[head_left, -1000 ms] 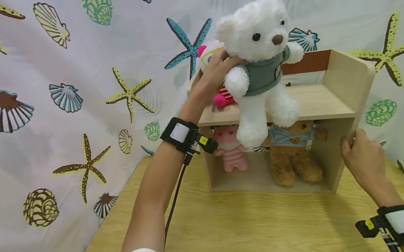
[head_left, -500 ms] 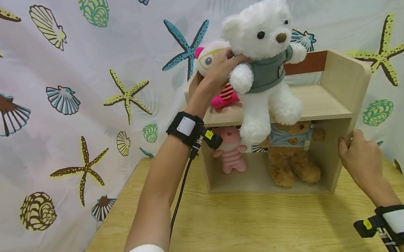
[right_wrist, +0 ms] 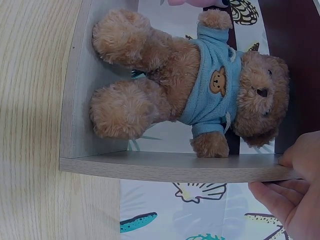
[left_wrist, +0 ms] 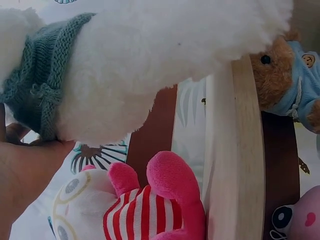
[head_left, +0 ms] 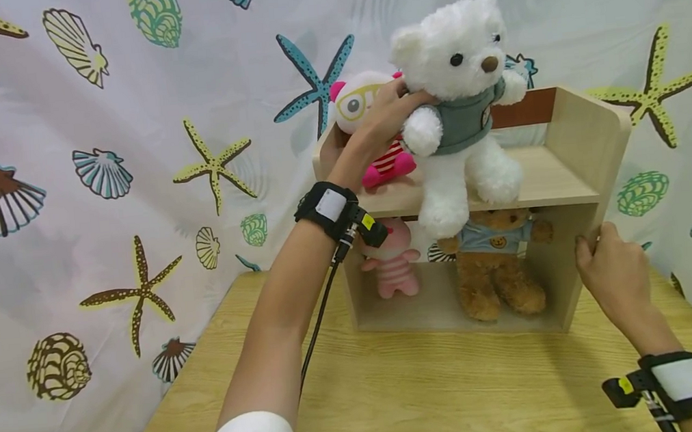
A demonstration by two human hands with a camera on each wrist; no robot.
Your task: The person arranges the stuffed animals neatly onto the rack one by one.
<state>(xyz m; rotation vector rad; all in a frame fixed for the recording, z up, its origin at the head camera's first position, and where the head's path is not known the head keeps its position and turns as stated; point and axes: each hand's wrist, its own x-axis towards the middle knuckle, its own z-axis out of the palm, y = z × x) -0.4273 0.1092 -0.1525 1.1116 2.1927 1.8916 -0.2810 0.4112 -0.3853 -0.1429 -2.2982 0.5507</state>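
Note:
My left hand (head_left: pixel 388 117) grips a white teddy bear (head_left: pixel 451 186) in a grey-green knitted sweater by its side and back. The bear is upright at the front of the upper board of a small wooden shelf (head_left: pixel 585 123); its legs overlap the board's front edge, and I cannot tell whether they touch it. Behind my left hand sits a panda plush (head_left: pixel 366 97) with yellow glasses and a red-striped body, partly hidden. My right hand (head_left: pixel 617 274) holds the shelf's right side panel, thumb inside and fingers outside in the right wrist view.
In the lower compartment stand a pink striped plush (head_left: pixel 397 277) at left and a brown teddy bear (right_wrist: pixel 172 80) in a blue top at right. The shelf stands on a wood-grain table (head_left: pixel 436 393), before a curtain (head_left: pixel 146 123) with shells and starfish. A cable trails from my left wrist.
My left hand has carried the white teddy bear a little to the right along the shelf, uncovering more of the panda plush. My right hand stays on the side panel. The view has shifted slightly.

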